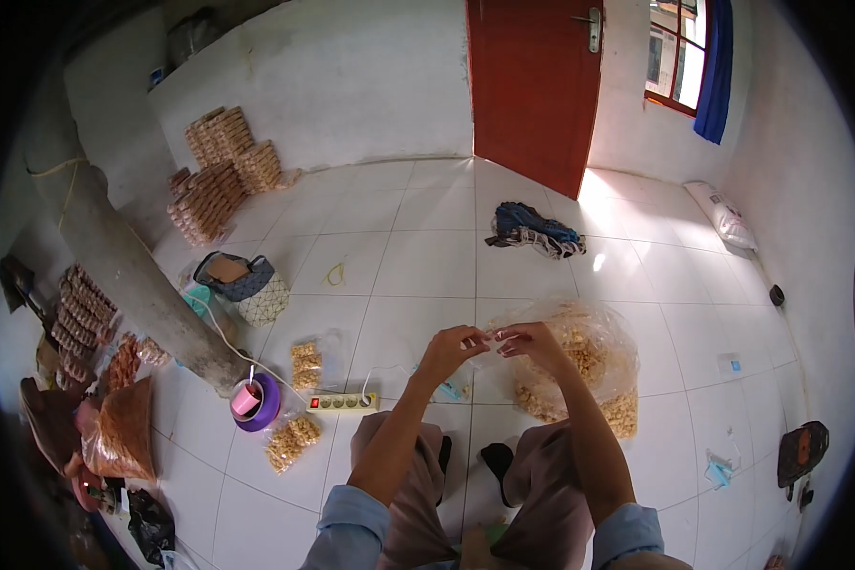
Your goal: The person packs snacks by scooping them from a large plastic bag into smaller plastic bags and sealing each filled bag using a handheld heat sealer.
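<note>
In front of my body, my left hand [454, 350] and my right hand [532, 342] are raised with their fingertips close together. The fingers of both are bent into a pinch. Whatever they hold is too small or too clear to make out. Behind and below my right hand lies a large clear plastic bag [617, 347] of light brown puffed snacks, partly hidden by my forearm. Beneath my left hand, a light blue plastic packet [453, 389] rests on the tiles.
Small filled snack bags [306, 366] lie left, near a power strip [344, 403] and a purple basin [268, 410] by a leaning post [152, 256]. Stacked packs [209, 195] stand by the wall. Dark cloth [534, 228] lies before the red door [532, 85].
</note>
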`<state>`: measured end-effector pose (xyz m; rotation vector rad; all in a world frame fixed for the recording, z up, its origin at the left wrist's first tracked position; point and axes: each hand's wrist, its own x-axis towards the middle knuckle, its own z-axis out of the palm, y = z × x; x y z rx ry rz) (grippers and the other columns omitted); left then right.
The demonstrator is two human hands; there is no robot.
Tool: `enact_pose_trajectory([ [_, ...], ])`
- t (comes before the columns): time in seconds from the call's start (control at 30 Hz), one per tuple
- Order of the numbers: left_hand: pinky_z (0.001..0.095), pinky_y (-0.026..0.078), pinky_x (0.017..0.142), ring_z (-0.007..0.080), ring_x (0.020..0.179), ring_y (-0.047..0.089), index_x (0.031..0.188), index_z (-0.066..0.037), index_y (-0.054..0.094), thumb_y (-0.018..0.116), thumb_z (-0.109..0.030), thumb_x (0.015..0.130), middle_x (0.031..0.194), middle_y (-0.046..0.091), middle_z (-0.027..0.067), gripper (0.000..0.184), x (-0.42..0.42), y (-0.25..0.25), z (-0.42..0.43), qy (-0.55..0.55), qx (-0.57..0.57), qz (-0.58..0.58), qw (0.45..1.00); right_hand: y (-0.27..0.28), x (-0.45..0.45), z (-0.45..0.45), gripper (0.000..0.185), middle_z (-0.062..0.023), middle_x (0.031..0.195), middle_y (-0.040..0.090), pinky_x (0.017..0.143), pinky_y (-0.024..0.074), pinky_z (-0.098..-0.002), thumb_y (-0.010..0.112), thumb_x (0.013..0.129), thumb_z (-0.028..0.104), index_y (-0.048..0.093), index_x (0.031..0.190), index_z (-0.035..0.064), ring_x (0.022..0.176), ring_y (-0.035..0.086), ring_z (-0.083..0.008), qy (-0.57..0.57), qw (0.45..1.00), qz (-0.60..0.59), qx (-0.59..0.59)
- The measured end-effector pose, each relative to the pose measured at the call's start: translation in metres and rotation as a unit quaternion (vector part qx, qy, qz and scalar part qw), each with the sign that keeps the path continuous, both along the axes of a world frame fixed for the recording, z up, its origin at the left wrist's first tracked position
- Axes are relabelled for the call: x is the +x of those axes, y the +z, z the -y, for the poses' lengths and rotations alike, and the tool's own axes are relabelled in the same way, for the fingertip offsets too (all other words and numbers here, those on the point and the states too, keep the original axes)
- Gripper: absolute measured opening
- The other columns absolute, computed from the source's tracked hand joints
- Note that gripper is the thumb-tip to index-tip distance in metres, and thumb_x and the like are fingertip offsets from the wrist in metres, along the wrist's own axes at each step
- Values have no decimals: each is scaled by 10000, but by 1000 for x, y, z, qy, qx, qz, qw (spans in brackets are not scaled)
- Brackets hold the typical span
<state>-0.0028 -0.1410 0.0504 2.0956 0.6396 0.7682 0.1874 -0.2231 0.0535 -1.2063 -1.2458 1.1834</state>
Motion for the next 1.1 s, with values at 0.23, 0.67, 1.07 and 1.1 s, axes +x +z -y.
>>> enact_pose_trajectory([
  [0.23, 236, 463, 609, 98, 632, 571, 880, -37, 643, 697, -207, 746, 726, 637, 40, 223, -18, 1, -16, -3, -69, -12, 998, 22, 17, 23, 290, -170, 1026, 592, 789, 519, -297, 534, 838, 8, 527, 1106, -101, 892, 621, -254, -34, 999, -35, -2],
  [0.67, 215, 447, 565, 85, 588, 562, 893, -33, 649, 711, -215, 746, 685, 618, 28, 242, 19, 16, -10, -42, -76, -19, 996, 9, 60, 50, 310, -185, 1045, 585, 786, 528, -310, 561, 839, 45, 521, 1107, -108, 869, 629, -276, -68, 992, -103, -29],
  [1.07, 370, 439, 803, 279, 903, 560, 1273, -83, 364, 769, -359, 588, 966, 571, 129, 843, 179, -36, 26, -188, 265, -150, 934, -66, 120, 59, 233, -138, 933, 635, 735, 523, -280, 574, 806, 10, 599, 1027, -59, 805, 633, -192, -142, 988, -10, -51],
  [1.1, 370, 439, 803, 279, 903, 560, 1273, -83, 364, 769, -359, 588, 966, 571, 129, 843, 189, -51, 22, -202, 253, -153, 934, -77, 123, 59, 235, -108, 871, 653, 715, 507, -264, 589, 797, 22, 613, 1023, -38, 792, 632, -160, -154, 985, 10, -73],
])
